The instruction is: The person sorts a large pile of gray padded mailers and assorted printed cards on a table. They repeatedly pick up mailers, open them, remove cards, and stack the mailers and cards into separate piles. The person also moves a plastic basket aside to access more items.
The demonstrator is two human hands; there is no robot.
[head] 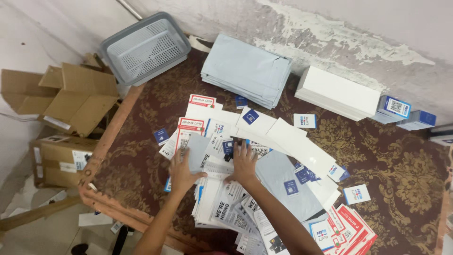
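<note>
My left hand (181,171) lies flat on a pale grey-blue envelope (198,152) at the top of a heap of white printed leaflets (222,198). My right hand (244,163) presses palm down beside it, fingertips touching a small dark card (229,147) and white sheets. Both hands rest on the papers with fingers spread; neither grips anything. Red-and-white cards (191,127) and small blue-and-white cards (305,121) lie scattered around the heap.
A patterned brown table (396,165) holds a grey envelope stack (245,68), a white envelope stack (337,92) and small card piles (395,108) along the wall. A grey plastic basket (146,47) sits at the far left corner. Cardboard boxes (78,97) stand on the floor left.
</note>
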